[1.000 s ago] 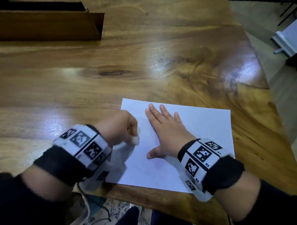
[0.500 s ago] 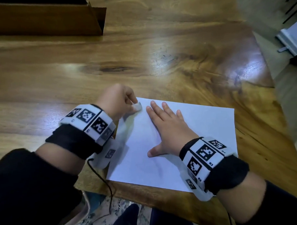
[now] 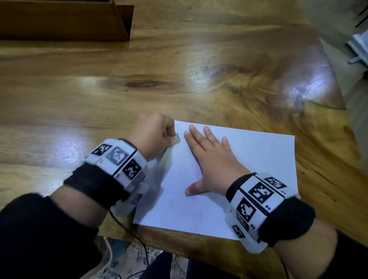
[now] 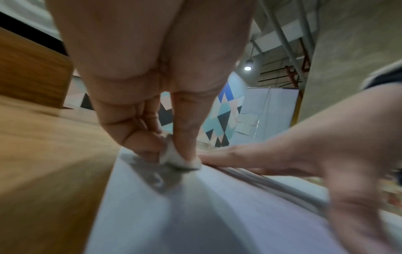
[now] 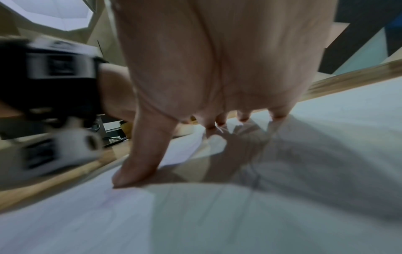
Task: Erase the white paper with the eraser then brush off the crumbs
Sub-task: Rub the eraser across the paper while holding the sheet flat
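**Eraser down at the far left corner of the sheet**

While we look down from the head camera, the left hand (image 3: 152, 136) pinches the eraser (image 3: 175, 139) against the white paper (image 3: 252, 157), which lies at the near edge of the wooden table (image 3: 73, 101). The right hand (image 3: 213, 163) lies flat on the sheet, fingers straight. At the left wrist, we see thumb and fingers (image 4: 187, 130) clamp the white eraser (image 4: 174, 157) onto the paper (image 4: 217, 223). At the right wrist, spread fingertips (image 5: 219, 120) and thumb press the paper (image 5: 326, 171).
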